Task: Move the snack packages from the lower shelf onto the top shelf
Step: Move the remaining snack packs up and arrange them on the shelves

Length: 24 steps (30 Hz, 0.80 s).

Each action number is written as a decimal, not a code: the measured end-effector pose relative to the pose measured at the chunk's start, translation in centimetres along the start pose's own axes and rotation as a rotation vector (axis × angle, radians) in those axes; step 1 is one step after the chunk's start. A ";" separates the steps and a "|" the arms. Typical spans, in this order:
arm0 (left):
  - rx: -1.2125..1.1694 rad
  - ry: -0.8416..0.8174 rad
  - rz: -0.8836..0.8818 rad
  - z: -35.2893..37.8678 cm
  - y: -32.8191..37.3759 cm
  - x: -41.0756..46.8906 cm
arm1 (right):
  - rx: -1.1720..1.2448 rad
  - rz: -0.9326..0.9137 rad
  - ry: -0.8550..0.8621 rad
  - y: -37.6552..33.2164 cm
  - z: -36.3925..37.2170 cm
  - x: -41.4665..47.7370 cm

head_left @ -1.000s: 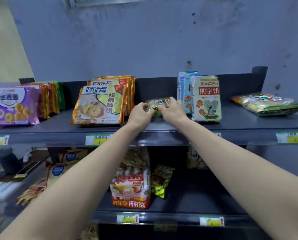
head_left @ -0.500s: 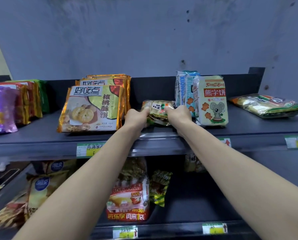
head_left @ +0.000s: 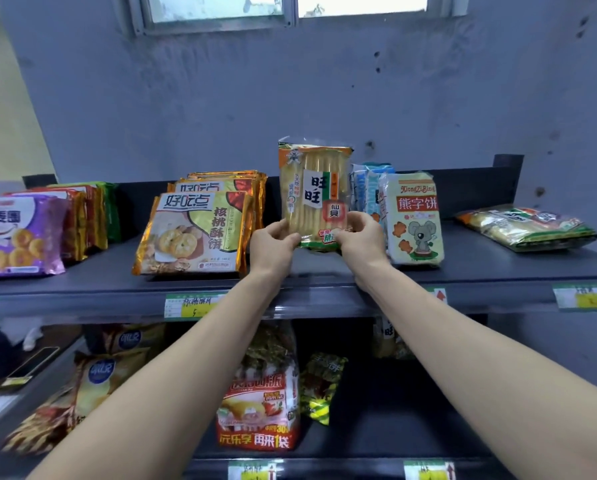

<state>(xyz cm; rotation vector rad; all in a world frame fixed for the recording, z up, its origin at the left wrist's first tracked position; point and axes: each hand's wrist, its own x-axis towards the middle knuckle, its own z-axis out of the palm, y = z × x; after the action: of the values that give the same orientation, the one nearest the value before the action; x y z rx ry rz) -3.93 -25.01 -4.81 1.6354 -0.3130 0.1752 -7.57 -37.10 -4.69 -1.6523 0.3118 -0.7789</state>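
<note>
Matte shelf (head_left: 480, 271); hands (head_left: 275, 244) (head_left: 361, 237) grip crinkly (rectangular) pack (head_left: 311, 192).

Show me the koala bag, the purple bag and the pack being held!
koala bag (head_left: 420, 233): head view, on the koala drawing.
purple bag (head_left: 13, 237): head view, middle of its front.
held pack (head_left: 312, 194): head view, on its white label.

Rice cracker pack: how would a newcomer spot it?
On the top shelf, look between the gold walnut biscuit packs and the koala cookie pack. The left hand and right hand hold the rice cracker pack upright there. It alone stands taller, with pale crackers showing through clear film.
</note>
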 end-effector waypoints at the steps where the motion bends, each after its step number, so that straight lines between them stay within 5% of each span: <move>1: -0.019 0.011 0.012 0.0 0.3 -0.4 | 0.029 -0.035 -0.001 -0.2 -0.3 -0.3; 8: -0.162 0.056 0.083 0.4 2.2 -4.3 | 0.174 -0.151 -0.044 -2.3 -3.4 -2.9; 24: -0.028 0.093 0.112 3.1 0.0 -17.8 | 0.268 -0.039 -0.370 1.8 -14.1 -11.4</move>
<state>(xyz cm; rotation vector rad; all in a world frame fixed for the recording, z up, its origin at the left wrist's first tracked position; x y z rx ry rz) -21.04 -26.35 -10.43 1.5776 -0.3348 0.3289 -24.65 -41.59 -9.24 -1.5132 -0.0835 -0.5038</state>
